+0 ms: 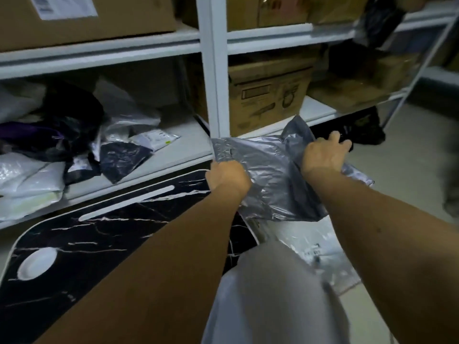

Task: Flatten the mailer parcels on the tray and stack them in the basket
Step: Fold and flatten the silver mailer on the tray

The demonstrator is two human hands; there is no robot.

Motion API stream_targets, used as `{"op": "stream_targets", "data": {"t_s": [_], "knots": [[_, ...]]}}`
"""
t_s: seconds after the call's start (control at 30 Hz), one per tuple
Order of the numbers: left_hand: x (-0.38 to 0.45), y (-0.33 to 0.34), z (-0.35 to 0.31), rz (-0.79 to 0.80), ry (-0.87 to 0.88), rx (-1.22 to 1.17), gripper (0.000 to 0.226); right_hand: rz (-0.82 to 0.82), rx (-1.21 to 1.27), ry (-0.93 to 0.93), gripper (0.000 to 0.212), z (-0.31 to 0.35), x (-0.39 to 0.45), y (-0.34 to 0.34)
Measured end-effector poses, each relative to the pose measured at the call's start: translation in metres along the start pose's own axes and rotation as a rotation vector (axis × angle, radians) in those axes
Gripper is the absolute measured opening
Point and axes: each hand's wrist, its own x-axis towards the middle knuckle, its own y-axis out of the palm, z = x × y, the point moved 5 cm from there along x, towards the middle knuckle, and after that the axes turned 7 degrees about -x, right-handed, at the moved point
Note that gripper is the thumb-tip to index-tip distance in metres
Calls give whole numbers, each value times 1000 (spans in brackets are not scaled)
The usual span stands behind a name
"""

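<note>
Storeroom, white shelving (213,70), marbled tray (99,244) below. Item: grey mailer (270,170), held past the tray's right edge. Left hand (229,176) grips its near edge; right hand (323,155) clutches the far side. Probably light, limp, slippery; best held at opposite edges.

No text can be read. A white shipping label (65,6) on the cardboard box (87,21) at 11 o'clock, dark printing on the carton (268,105) at 1 o'clock, and a white mailer's label (313,252) at 5 o'clock are all blurred.
</note>
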Motion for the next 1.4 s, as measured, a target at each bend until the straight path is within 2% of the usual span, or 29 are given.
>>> {"op": "stream_targets", "data": {"t_s": [0.2, 0.27, 0.37, 0.47, 0.5, 0.57, 0.6, 0.63, 0.67, 0.73, 0.8, 0.9, 0.97, 1.1, 1.4], "knots": [[13, 79, -88, 348, 315, 110, 23, 154, -65, 49, 38, -57, 20, 98], [12, 99, -98, 471, 375, 88, 30, 197, -84, 47, 39, -63, 18, 123], [14, 131, -110, 666, 315, 77, 36, 291, -100, 6, 41, -64, 17, 168], [13, 164, -115, 838, 368, 183, 34, 356, -46, -30, 43, -55, 14, 202], [15, 177, -118, 897, 388, 267, 33, 392, -30, -25, 45, -52, 13, 216], [8, 195, -121, 1016, 554, 493, 31, 481, -34, -7, 49, -46, 7, 243], [5, 204, -120, 1080, 562, 512, 32, 531, -61, 14, 51, -44, 3, 255], [7, 210, -116, 1121, 466, 491, 32, 576, -94, 40, 54, -43, 0, 266], [9, 213, -114, 1089, 465, 504, 33, 602, -120, 73, 55, -42, -4, 271], [18, 225, -113, 1020, 618, 600, 38, 597, -74, 120, 56, -33, -5, 272], [26, 240, -109, 987, 655, 602, 52, 606, 120, 130, 59, -15, -6, 271], [30, 249, -99, 1016, 582, 596, 73, 846, 528, 187, 101, 13, -16, 280], [27, 257, -93, 1079, 565, 629, 78, 982, 643, 167, 123, 27, -23, 289], [32, 288, -79, 1126, 498, 715, 86, 1077, 625, 88, 147, 37, -39, 313], [34, 330, -81, 1195, 575, 722, 80, 1099, 583, 128, 161, 56, -47, 360]]}}
